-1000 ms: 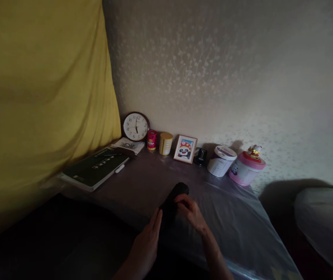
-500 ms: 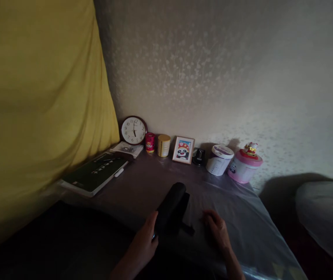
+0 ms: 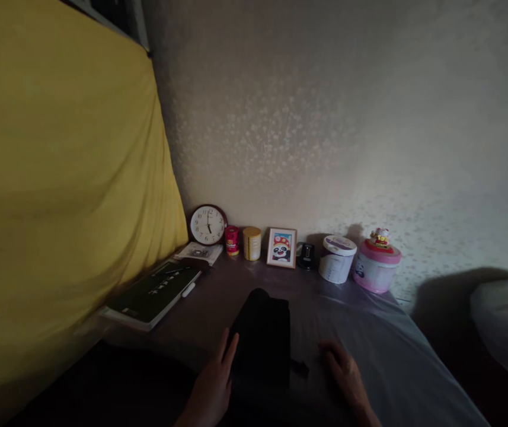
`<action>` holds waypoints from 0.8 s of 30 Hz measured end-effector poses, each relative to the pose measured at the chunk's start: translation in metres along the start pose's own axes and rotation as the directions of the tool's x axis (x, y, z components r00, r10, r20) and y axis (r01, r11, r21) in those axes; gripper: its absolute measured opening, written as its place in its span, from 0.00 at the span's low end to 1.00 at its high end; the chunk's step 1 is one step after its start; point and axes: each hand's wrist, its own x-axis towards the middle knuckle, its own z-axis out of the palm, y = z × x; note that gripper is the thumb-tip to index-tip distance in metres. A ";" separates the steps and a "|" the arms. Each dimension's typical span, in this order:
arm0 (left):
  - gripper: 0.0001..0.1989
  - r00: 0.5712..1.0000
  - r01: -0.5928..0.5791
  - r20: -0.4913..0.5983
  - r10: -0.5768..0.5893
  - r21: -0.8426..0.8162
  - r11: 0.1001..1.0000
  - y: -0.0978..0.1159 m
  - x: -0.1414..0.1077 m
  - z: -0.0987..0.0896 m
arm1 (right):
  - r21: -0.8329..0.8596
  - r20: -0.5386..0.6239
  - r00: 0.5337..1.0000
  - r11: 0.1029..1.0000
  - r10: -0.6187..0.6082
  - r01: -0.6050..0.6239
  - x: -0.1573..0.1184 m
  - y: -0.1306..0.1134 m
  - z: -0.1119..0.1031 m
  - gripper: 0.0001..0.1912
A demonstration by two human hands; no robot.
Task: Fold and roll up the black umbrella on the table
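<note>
A black object, maybe a folded umbrella or pouch (image 3: 265,338), lies on the dark, plastic-covered table (image 3: 320,314), with a small strap-like piece sticking out at its right. My left hand (image 3: 213,379) is against its left side, two fingers showing along the edge; the rest of its grip is hidden. To the right of the black object, apart from it, my right hand (image 3: 345,370) rests low over the table with its fingers curled in. Whether anything small is inside them is too dark to tell.
Along the wall stand a clock (image 3: 208,225), a red can (image 3: 232,241), a yellow-lidded can (image 3: 252,244), a framed panda picture (image 3: 281,248), a white tub (image 3: 337,260) and a pink tub (image 3: 377,267). A green book (image 3: 153,293) lies left, beside a yellow curtain (image 3: 71,166).
The black object has turned from a narrow roll to a wider, flatter shape facing the camera. My left hand's fingers have straightened along its side. The camera view has tilted up.
</note>
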 end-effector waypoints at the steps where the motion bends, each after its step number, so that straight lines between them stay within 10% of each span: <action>1: 0.40 1.000 0.006 0.021 -0.007 0.029 1.000 0.000 0.002 0.001 | -0.002 -0.002 1.000 1.000 -0.002 0.002 0.000 0.000 0.000 0.21; 7: 0.43 0.987 0.118 0.100 -0.129 0.109 0.987 0.005 0.016 -0.008 | 0.015 -0.013 0.999 0.999 -0.038 0.038 -0.002 -0.005 -0.001 0.20; 14: 0.34 0.947 0.292 0.267 -0.180 -0.476 0.830 0.011 0.024 -0.042 | 0.036 -0.033 0.998 0.998 -0.054 0.055 -0.001 0.002 0.002 0.21; 18: 0.22 0.927 0.341 0.329 -0.183 -0.529 0.777 0.021 0.022 -0.041 | 0.052 -0.015 0.998 0.996 -0.065 0.066 -0.003 0.002 0.001 0.20; 24: 0.27 0.996 -0.058 0.058 0.067 -0.148 0.987 0.047 0.018 -0.037 | 0.055 -0.007 0.998 0.996 -0.066 0.067 -0.007 -0.012 -0.004 0.21</action>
